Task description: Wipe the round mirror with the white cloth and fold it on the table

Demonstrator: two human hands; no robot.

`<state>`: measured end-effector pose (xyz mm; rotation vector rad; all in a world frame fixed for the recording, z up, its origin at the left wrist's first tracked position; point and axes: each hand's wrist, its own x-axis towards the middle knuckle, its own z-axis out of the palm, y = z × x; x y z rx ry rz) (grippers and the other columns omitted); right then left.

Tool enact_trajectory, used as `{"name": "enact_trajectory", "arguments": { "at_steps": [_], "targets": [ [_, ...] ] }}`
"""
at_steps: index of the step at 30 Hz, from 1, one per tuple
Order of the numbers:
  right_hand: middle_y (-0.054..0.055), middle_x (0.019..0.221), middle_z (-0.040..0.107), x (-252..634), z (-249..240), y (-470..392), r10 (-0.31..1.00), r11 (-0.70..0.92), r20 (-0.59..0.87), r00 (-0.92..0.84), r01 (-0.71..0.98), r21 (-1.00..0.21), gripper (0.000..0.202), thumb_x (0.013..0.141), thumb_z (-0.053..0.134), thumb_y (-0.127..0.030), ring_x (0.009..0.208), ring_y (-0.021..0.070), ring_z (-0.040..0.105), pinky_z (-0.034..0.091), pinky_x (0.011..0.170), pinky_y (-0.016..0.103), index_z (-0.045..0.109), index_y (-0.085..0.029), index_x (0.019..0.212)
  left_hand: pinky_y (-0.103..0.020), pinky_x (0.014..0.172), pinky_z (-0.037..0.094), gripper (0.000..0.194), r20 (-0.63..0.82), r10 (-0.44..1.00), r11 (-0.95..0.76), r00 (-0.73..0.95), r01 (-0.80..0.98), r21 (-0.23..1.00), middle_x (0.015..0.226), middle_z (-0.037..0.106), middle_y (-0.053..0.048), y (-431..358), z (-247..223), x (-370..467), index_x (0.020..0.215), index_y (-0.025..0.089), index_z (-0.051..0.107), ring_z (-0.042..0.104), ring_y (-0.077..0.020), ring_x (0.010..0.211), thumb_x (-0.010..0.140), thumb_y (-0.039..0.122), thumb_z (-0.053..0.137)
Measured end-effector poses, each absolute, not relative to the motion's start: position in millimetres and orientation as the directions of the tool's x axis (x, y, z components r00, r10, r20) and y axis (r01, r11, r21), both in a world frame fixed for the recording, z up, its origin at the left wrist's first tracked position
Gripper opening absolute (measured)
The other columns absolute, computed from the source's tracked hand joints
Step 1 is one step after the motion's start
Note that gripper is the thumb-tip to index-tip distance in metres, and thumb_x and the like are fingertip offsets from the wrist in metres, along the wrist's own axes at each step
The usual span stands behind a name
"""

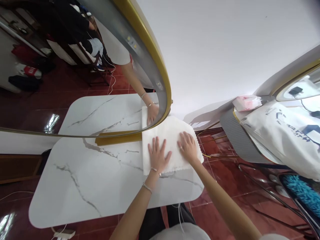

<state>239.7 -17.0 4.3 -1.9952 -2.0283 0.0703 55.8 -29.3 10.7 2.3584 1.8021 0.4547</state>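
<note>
A white cloth (172, 131) with a scalloped edge lies flat over the right part of the marble-patterned table (100, 186). Palm down on the cloth's left half is my left hand (158, 156), its fingers spread, with bracelets at the wrist. My right hand (188, 146) rests on the cloth further right, fingers apart and slightly bent. Neither hand holds anything.
A large gold-framed mirror (140, 33) stands at the table's back, reflecting the table, an arm and a seated person. To the right, a ribbed side table (228, 133) bears a white printed bag (282, 130) and a pink-white packet (247, 102).
</note>
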Motion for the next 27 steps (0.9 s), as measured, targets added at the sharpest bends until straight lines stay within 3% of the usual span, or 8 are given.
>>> {"name": "enact_trajectory", "arguments": {
  "at_steps": [3,6,9,14,16,21,27],
  "targets": [
    [0.011,0.157,0.028,233,2,-92,0.987,0.066,0.156,-0.041,0.985,-0.162,0.064,0.098,0.031,-0.048,0.145,0.0283,0.020,0.012,0.116,0.055,0.016,-0.021,0.154,-0.060,0.116,0.015,0.063,0.138,0.950,-0.309,0.280,0.907,0.287,0.160,0.019,-0.013,-80,12,48,0.148,0.026,0.036,0.016,-0.0339,0.148,0.090,0.046,0.052],
    [0.011,0.159,0.021,229,1,-145,0.991,0.051,0.126,-0.033,0.989,-0.141,0.071,0.097,0.034,-0.048,0.147,0.0293,0.017,0.012,0.115,0.056,0.003,-0.023,0.156,-0.059,0.116,0.016,0.065,0.118,0.946,-0.324,0.302,0.903,0.283,0.161,0.018,-0.012,-127,11,41,0.149,0.029,0.033,0.017,-0.0336,0.147,0.090,0.045,0.054],
    [0.010,0.159,0.021,231,1,-152,0.992,0.058,0.123,-0.040,0.988,-0.141,0.072,0.096,0.037,-0.049,0.147,0.0293,0.017,0.015,0.115,0.055,0.005,-0.024,0.156,-0.059,0.116,0.015,0.064,0.118,0.950,-0.310,0.288,0.909,0.279,0.160,0.019,-0.011,-139,9,41,0.149,0.029,0.034,0.018,-0.0340,0.147,0.090,0.044,0.054],
    [0.010,0.161,0.015,245,-1,-74,0.988,-0.026,0.147,0.056,0.980,-0.200,0.062,0.094,0.041,-0.053,0.147,0.0307,0.015,0.031,0.110,0.046,0.034,-0.024,0.149,-0.060,0.116,0.014,0.062,0.137,0.950,-0.309,0.280,0.909,0.282,0.159,0.022,-0.013,-74,7,54,0.147,0.027,0.039,0.016,-0.0341,0.148,0.090,0.047,0.053],
    [0.011,0.160,0.017,249,-1,-34,0.989,-0.021,0.140,0.053,0.975,-0.221,0.061,0.094,0.041,-0.054,0.146,0.0317,0.016,0.030,0.110,0.047,0.038,-0.023,0.147,-0.060,0.116,0.013,0.061,0.135,0.954,-0.296,0.268,0.913,0.282,0.159,0.022,-0.013,-38,6,59,0.146,0.027,0.040,0.015,-0.0344,0.148,0.090,0.049,0.052],
    [0.012,0.160,0.017,253,-2,10,0.993,-0.010,0.111,0.038,0.971,-0.239,0.062,0.095,0.041,-0.053,0.147,0.0312,0.014,0.027,0.113,0.047,0.035,-0.022,0.148,-0.061,0.116,0.011,0.061,0.132,0.959,-0.277,0.249,0.922,0.271,0.160,0.021,-0.014,4,5,64,0.146,0.025,0.039,0.013,-0.0351,0.148,0.092,0.051,0.048],
    [0.010,0.162,0.008,251,-4,-89,0.991,0.021,0.136,0.007,0.979,-0.204,0.068,0.095,0.038,-0.056,0.148,0.0308,0.006,0.028,0.113,0.048,0.025,-0.022,0.152,-0.059,0.117,0.012,0.064,0.151,0.946,-0.319,0.287,0.903,0.287,0.160,0.019,-0.013,-67,10,61,0.149,0.025,0.034,0.013,-0.0333,0.148,0.091,0.049,0.050]
  ]
}}
